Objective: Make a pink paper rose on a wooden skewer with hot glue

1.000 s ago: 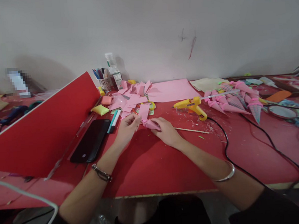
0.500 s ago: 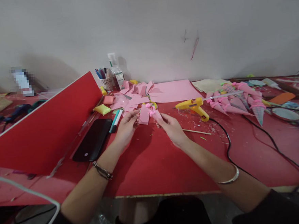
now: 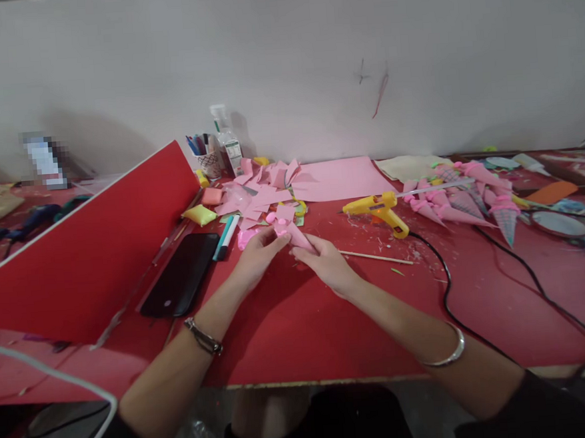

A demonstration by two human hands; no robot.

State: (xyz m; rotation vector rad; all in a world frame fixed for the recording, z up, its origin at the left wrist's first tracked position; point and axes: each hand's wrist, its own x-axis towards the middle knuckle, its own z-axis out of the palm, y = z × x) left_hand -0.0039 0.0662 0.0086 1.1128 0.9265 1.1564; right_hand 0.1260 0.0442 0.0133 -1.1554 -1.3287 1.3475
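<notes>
A small pink paper cone [image 3: 301,240] lies slantwise between my two hands above the red table [image 3: 280,333]. My right hand [image 3: 330,264] grips its narrow end, fingers closed. At the wide end, bright pink clay lumps [image 3: 282,227] stick up, and the thumb and fingers of my left hand [image 3: 258,258] press against that end. My fingertips hide part of the cone. A shiny pink packet [image 3: 246,238] rests just behind my left hand. Beyond the cone are pink paper pieces [image 3: 265,197].
To the right lies a yellow glue gun [image 3: 379,207] with a black cord [image 3: 447,281], near several finished cones [image 3: 458,197]. A wooden stick [image 3: 375,258] is close to my right hand. Leftward are markers [image 3: 226,237], a black phone [image 3: 181,275] and a leaning red board [image 3: 99,252].
My left hand has moved right and come to the cone's wide end. The cone has shifted slightly down and left, tilting more. The pink packet behind my left hand now shows.
</notes>
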